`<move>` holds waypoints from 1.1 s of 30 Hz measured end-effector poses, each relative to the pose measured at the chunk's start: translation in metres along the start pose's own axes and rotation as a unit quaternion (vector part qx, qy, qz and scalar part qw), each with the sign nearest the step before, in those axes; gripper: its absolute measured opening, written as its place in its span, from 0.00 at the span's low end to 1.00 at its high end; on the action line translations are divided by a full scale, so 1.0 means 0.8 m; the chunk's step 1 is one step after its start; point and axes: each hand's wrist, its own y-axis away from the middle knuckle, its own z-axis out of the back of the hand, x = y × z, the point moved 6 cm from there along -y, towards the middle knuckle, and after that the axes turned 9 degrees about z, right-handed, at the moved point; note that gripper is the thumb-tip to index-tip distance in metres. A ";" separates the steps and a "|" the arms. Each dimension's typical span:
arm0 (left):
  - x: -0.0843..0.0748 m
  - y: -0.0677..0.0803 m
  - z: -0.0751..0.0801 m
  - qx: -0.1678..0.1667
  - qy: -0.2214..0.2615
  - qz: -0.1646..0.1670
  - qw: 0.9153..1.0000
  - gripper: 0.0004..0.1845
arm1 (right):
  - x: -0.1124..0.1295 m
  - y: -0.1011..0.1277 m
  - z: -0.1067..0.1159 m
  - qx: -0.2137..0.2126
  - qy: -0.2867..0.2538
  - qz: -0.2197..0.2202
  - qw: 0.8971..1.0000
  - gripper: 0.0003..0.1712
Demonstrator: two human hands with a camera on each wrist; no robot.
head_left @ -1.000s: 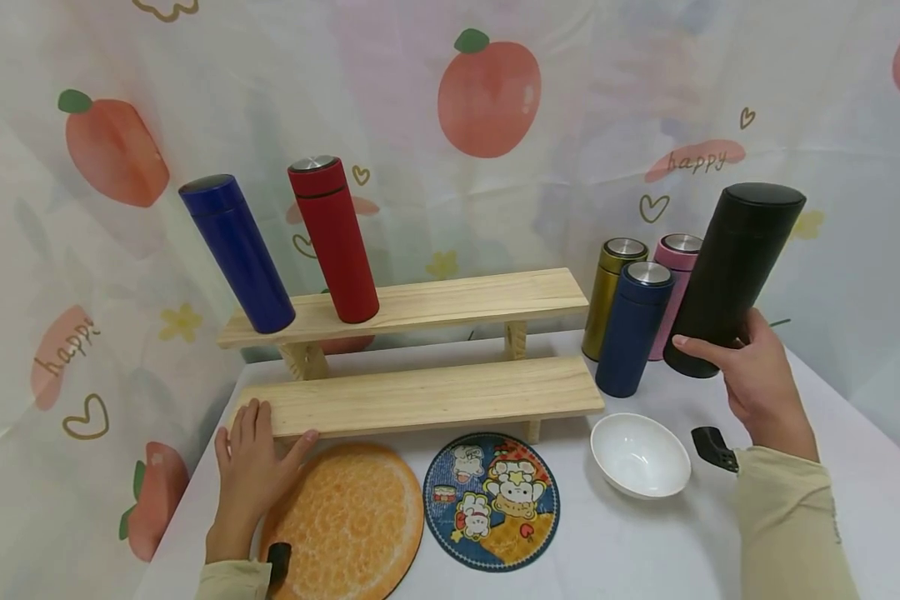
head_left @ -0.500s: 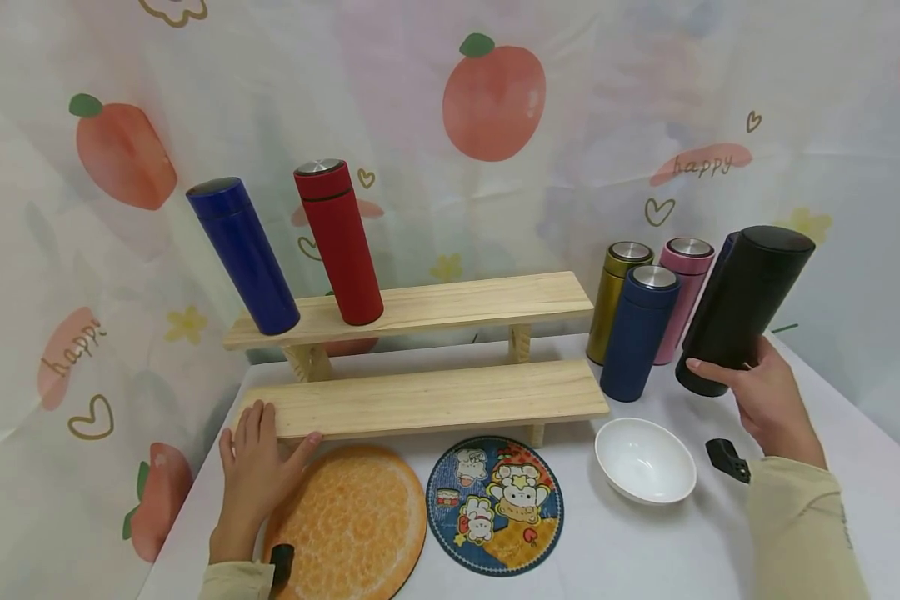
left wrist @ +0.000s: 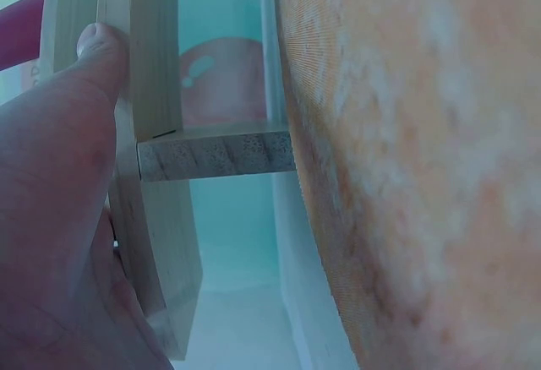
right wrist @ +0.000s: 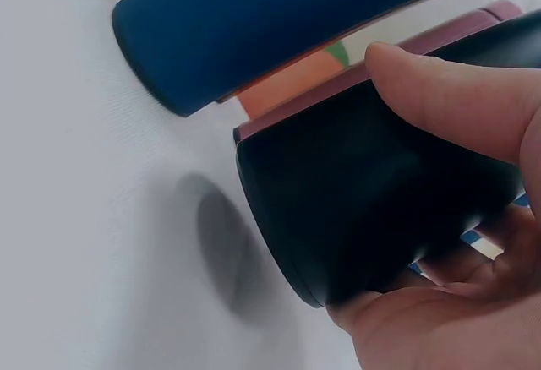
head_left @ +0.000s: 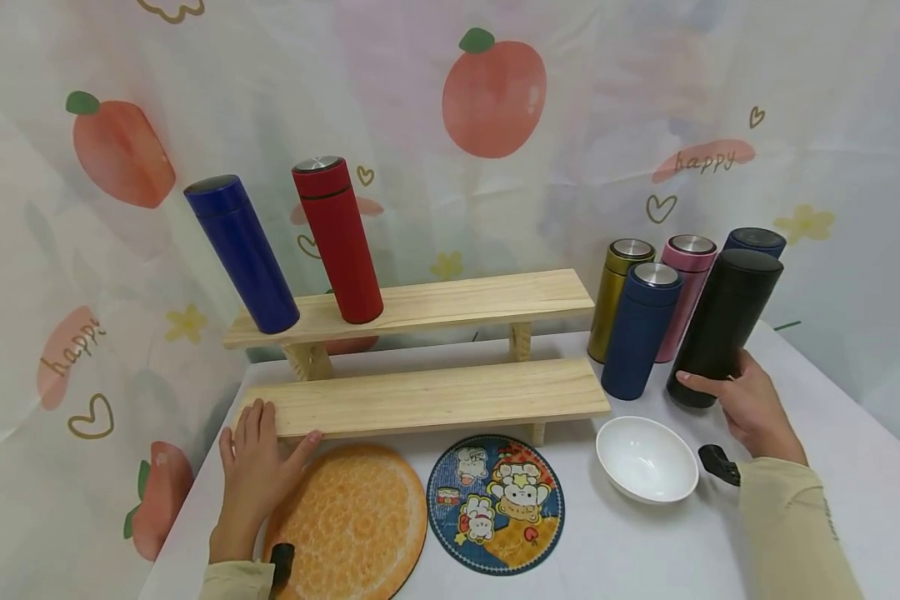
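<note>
Since the earlier frames, the one black flask (head_left: pixel 726 329) has come down toward the worktop (head_left: pixel 607 554), and the lid of a dark blue flask (head_left: pixel 757 240) now shows behind it. The black flask is on the person's right, its lid uppermost. The right hand (head_left: pixel 756 408) has its grip clamped around the lower part, thumb on one side and fingers curled on the other. In the right wrist view a shadow lies apart from the base; whether the base touches the worktop, I cannot tell.

Four flasks cluster just beside and behind it: one pink flask (head_left: pixel 690 258), one gold flask (head_left: pixel 613 304), one navy flask (head_left: pixel 642 333) in front, and the dark blue one, mostly hidden.

To the left is one wooden stand with two boards. The upper board (head_left: pixel 487 298) carries two flasks, one royal blue (head_left: pixel 246 254) and one red (head_left: pixel 339 242), making seven in all. On the left end of the lower board (head_left: pixel 435 400) rests the left hand (head_left: pixel 251 471), its grip apart, with fingers extended and thumb spread.

In front of the stand lie two round mats, one orange mat (head_left: pixel 356 517) and one cartoon-printed mat (head_left: pixel 487 500), with one white bowl (head_left: pixel 647 460) farther right. A fruit-printed curtain (head_left: pixel 270 50) hangs behind.
</note>
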 end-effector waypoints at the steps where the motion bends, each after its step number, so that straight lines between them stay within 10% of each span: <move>1: 0.000 0.000 0.000 0.000 0.000 0.000 1.000 0.56 | -0.002 -0.001 -0.001 0.002 0.000 0.000 1.000 0.65; 33: 0.001 -0.001 0.001 -0.025 0.006 -0.007 1.000 0.56 | -0.027 -0.014 -0.028 0.020 -0.022 0.014 0.999 0.62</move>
